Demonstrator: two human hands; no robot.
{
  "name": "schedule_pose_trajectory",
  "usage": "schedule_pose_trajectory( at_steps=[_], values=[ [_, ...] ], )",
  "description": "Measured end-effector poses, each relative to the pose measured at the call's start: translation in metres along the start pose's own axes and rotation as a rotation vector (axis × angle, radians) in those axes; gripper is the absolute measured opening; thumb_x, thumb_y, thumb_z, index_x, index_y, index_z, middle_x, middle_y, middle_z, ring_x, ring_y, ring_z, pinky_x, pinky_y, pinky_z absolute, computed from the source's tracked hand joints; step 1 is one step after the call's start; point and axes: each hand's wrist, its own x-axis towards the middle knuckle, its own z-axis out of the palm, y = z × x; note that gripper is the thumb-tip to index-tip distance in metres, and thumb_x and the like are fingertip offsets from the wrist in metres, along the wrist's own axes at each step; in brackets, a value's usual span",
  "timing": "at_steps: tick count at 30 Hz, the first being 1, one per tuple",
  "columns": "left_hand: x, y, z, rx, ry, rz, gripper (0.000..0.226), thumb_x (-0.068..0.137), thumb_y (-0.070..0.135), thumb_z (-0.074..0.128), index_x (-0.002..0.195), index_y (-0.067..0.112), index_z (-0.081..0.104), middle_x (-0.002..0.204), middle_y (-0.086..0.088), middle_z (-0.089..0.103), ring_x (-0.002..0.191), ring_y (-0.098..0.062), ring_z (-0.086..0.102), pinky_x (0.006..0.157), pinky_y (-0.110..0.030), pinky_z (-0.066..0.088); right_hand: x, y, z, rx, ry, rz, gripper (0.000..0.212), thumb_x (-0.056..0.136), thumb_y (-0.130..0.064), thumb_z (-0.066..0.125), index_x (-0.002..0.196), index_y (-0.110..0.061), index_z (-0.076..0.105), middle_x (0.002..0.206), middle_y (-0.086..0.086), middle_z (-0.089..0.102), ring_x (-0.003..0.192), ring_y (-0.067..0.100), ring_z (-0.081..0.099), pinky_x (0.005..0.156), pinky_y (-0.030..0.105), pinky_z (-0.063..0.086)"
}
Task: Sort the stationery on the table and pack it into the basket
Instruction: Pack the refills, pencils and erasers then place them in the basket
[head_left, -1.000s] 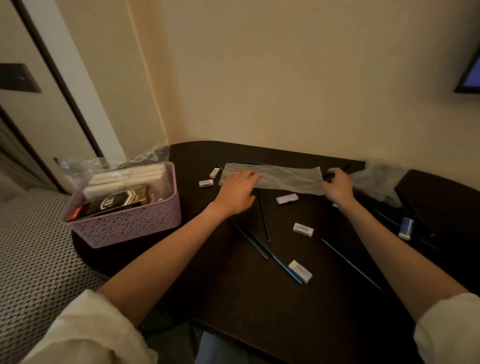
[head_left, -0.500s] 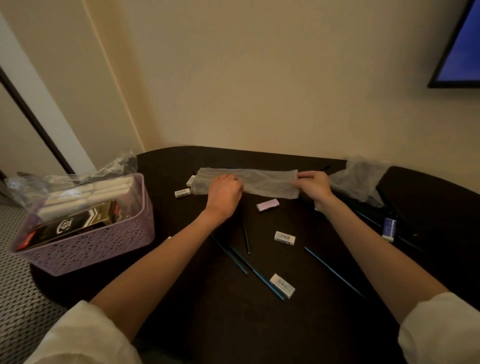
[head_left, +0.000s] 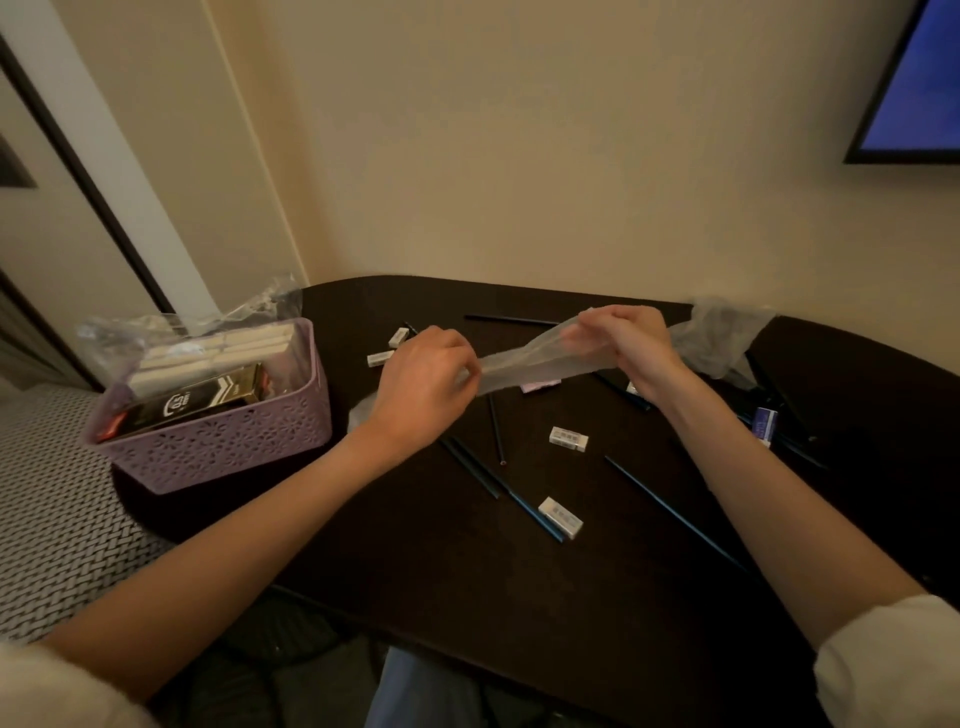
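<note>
Clear plastic sleeve: a thin, limp film bag, stretched between the two hands and lifted off the desk; its long axis runs left to right, rising slightly toward the right.
Left grip: the left hand pinches the left end of the sleeve, fingers curled together on the film.
Right grip: the right hand holds the right end, fingers bunched round the film; whether this end is the mouth of the sleeve cannot be told.
Key relation: the loose stationery lies directly below and in front of the sleeve, so either hand would have to release one end to reach it. The dark pencils lie nearer the left hand, with their long axes roughly front to back, across the axis of the sleeve; a pencil would likely need turning to slide in lengthwise.
White erasers: one lies between the forearms, another rests on a pencil nearer the viewer, and two more lie just beyond the left hand.
Desk: dark surface carrying all loose items; a second crumpled plastic bag sits by the wall, to the right of the right hand.
Lilac basket: perforated, at the left edge of the desk, well apart from the sleeve and nearer the left hand; it already holds boxes and a wrapped pack.
Step in hand (judged): opening or straightening the sleeve before filling it.
</note>
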Motion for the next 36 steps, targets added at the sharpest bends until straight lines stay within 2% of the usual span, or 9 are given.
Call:
schedule_pose_trajectory(
  at_steps=[5,9,13,17,22,25,28,33,36],
  values=[
    [-0.023,0.012,-0.038,-0.019,-0.201,-0.088,0.021,0.077,0.034,0.078,0.086,0.024,0.062,0.123,0.003,0.056,0.113,-0.012,0.050,0.090,-0.027,0.046,-0.038,-0.014,0.004,0.093,-0.164,-0.043,0.014,0.092,-0.016,0.057,0.085,-0.013,0.068,0.105,0.015,0.067,0.106,0.027,0.061,0.093,0.043,0.047],
    [-0.022,0.019,-0.049,-0.124,-0.315,-0.184,0.089,0.065,0.066,0.075,0.131,0.017,0.040,0.134,-0.001,0.043,0.115,-0.014,0.046,0.090,-0.028,0.045,-0.073,-0.025,0.016,0.217,-0.507,-0.059,0.017,0.093,-0.009,0.053,0.078,-0.012,0.058,0.103,0.018,0.070,0.100,0.024,0.068,0.081,0.032,0.053],
    [-0.027,0.013,-0.035,-0.369,-0.590,-0.272,0.126,0.060,0.063,0.080,0.152,0.022,0.005,0.156,-0.005,0.023,0.140,-0.021,0.030,0.112,-0.039,0.035,-0.093,-0.021,0.026,0.199,-0.599,-0.135,0.016,0.092,-0.003,0.050,0.077,-0.008,0.054,0.106,0.024,0.067,0.108,0.024,0.066,0.094,0.032,0.050],
    [-0.038,0.013,-0.022,-0.442,-0.662,-0.234,0.127,0.060,0.060,0.081,0.153,0.026,0.002,0.153,-0.002,0.031,0.136,-0.021,0.036,0.111,-0.041,0.036,-0.103,-0.013,0.030,0.190,-0.639,-0.154,0.008,0.080,-0.012,0.053,0.073,-0.009,0.054,0.098,0.019,0.056,0.101,0.021,0.060,0.084,0.026,0.048],
    [-0.050,0.022,-0.026,-0.309,-0.433,-0.140,0.112,0.065,0.064,0.076,0.150,0.022,0.016,0.146,0.001,0.044,0.128,-0.017,0.046,0.106,-0.042,0.042,-0.110,-0.015,0.031,0.322,-0.545,-0.185,0.007,0.077,-0.012,0.054,0.077,-0.005,0.052,0.088,0.010,0.056,0.090,0.016,0.060,0.077,0.021,0.053],
    [-0.060,0.020,-0.032,-0.203,-0.345,-0.100,0.109,0.065,0.066,0.075,0.148,0.022,0.020,0.139,0.003,0.049,0.123,-0.015,0.051,0.100,-0.041,0.046,-0.110,-0.018,0.038,0.356,-0.441,-0.069,0.038,0.075,-0.018,0.070,0.109,-0.010,0.055,0.111,0.015,0.064,0.095,0.022,0.068,0.079,0.033,0.057],
    [-0.071,0.009,-0.026,-0.067,-0.343,-0.111,0.106,0.063,0.065,0.075,0.145,0.022,0.024,0.130,0.001,0.054,0.116,-0.017,0.055,0.092,-0.042,0.050,-0.112,-0.020,0.052,0.209,-0.417,-0.029,0.065,0.073,-0.028,0.079,0.129,-0.019,0.047,0.108,0.010,0.072,0.094,0.025,0.071,0.085,0.042,0.057],
    [-0.087,-0.016,-0.017,0.016,-0.317,-0.205,0.103,0.064,0.062,0.077,0.143,0.020,0.028,0.125,-0.003,0.058,0.111,-0.020,0.058,0.091,-0.043,0.050,-0.115,-0.018,0.078,0.151,-0.473,-0.072,0.044,0.092,-0.010,0.060,0.133,-0.018,0.045,0.099,0.000,0.075,0.089,0.013,0.072,0.068,0.020,0.056],
    [-0.095,-0.029,-0.016,-0.038,-0.260,-0.236,0.091,0.068,0.056,0.077,0.140,0.018,0.035,0.123,-0.002,0.060,0.109,-0.019,0.058,0.090,-0.040,0.049,-0.108,-0.014,0.087,0.278,-0.496,-0.009,0.036,0.097,-0.013,0.053,0.133,-0.019,0.048,0.105,0.006,0.073,0.098,0.015,0.070,0.081,0.029,0.058]
  ],
)
